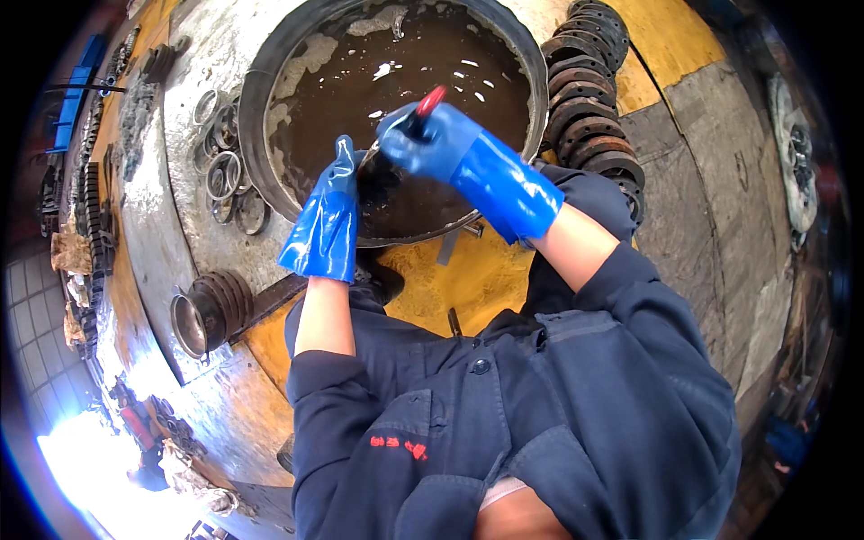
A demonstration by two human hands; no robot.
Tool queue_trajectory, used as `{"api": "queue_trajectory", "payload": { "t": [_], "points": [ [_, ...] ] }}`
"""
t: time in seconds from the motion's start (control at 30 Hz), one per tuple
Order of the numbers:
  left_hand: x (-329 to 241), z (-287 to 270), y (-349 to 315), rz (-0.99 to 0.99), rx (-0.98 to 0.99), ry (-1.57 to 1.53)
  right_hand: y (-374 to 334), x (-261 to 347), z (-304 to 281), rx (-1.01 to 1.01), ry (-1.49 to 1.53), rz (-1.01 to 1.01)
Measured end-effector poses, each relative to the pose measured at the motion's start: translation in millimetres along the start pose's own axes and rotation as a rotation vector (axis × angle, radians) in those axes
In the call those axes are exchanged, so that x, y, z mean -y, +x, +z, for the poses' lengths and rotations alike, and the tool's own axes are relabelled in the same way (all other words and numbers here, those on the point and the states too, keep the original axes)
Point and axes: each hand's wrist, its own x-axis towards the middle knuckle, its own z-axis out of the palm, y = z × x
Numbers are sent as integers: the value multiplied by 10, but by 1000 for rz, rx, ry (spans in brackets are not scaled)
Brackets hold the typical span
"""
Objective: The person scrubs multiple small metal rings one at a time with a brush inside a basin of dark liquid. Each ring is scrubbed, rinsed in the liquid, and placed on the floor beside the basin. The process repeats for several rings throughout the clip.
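- Viewing from the head camera, the right hand [427,140], in a blue coated glove, is closed round a tool with a red-tipped handle [432,99]; the handle slants up and out of the fist; the working end is not clear to see.
- The left hand [335,184], gloved alike, stands just left of the right hand; its thumb points up and its fingers are mostly hidden, so I cannot tell how far it is open or whether it has hold of anything.
- A dark item [382,180] lies between the two gloves, over the near part of the basin; its shape is lost in shadow.
- The round basin [256,135] sits beyond the person's knees; it contains brown liquid [360,85], with pale foam [308,65] along its far left side.
- To the right of the basin, a curved row of dark, holed discs [585,112] leans one on another, some rust-brown.
- To the left, metal rings [222,175] lie loosely grouped near the basin wall; nearer the person, a ribbed cylindrical part [216,310] lies on its side, its open end facing left.
- Below the basin, a yellow surface [477,283] shows between the legs; the person wears a dark blue jacket [576,441], sleeves pushed back.
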Motion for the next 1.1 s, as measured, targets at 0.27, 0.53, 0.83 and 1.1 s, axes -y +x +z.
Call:
{"api": "queue_trajectory", "payload": {
  "t": [0.27,0.53,0.83,1.1],
  "points": [
    [-15,-208,-45,16,24,-31,11,-83,-394,-329,274,510],
    [-146,-123,42,10,-106,-105,117,-596,-302,-213,-158,673],
    [-133,-44,28,-90,-50,-93,192,-139,-265,-120,-83,335],
    [-31,25,10,-59,-3,-86,-78,111,165,112,-319,-442]
  ]
}}
